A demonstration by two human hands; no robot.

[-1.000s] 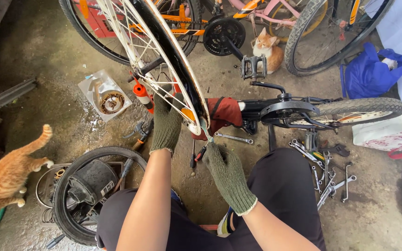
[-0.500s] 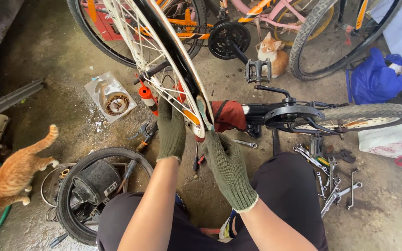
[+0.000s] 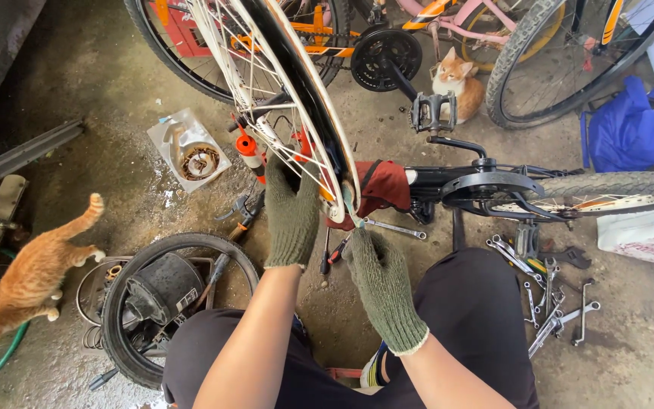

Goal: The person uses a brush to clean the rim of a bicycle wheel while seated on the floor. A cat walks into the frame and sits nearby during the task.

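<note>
A white-rimmed bicycle wheel (image 3: 263, 72) with a black tyre stands upright in front of me. My left hand (image 3: 291, 212), in a green knit glove, grips the rim and tyre near the bottom of the wheel. My right hand (image 3: 376, 273), gloved the same, pinches the lower edge of the rim right beside it. A red cloth (image 3: 381, 188) hangs just behind the rim. An upside-down black bicycle frame (image 3: 493, 185) with its rear tyre (image 3: 622, 189) lies to the right.
Spanners (image 3: 550, 303) lie scattered on the concrete at right, pliers (image 3: 240, 212) and screwdrivers near the wheel. A loose tyre (image 3: 115, 333) rings a dark container (image 3: 157, 291) at left. An orange cat (image 3: 28, 280) walks at left; another cat (image 3: 459, 87) sits beyond, among more bicycles. A blue bag (image 3: 630, 125) lies at right.
Both hands stay on the bottom of the wheel, the right hand having shifted slightly along the rim. The orange cat at left has stepped a little farther left.
</note>
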